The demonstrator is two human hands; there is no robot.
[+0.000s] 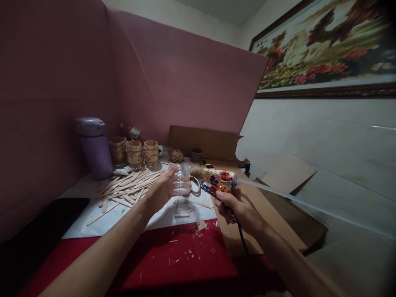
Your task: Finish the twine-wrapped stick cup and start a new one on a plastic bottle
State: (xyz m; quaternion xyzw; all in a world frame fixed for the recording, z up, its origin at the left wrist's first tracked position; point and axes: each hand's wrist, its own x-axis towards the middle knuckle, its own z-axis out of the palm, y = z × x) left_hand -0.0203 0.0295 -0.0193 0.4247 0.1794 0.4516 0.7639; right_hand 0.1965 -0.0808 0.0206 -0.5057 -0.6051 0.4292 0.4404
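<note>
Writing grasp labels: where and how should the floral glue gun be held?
Probably by the handle below its body, from the right, as the right hand does. The floral glue gun's front faces left; the glue stick trails from the rear, so gripping there avoids both ends.

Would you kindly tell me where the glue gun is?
In the head view, the glue gun is right of centre, in the right hand, pointing towards the left hand.

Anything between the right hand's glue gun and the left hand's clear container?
A brownish round thing shows between the glue gun and the clear container; I can't tell whether it blocks or sits behind. The gold loop below it seems to lie on the white sheet.
</note>
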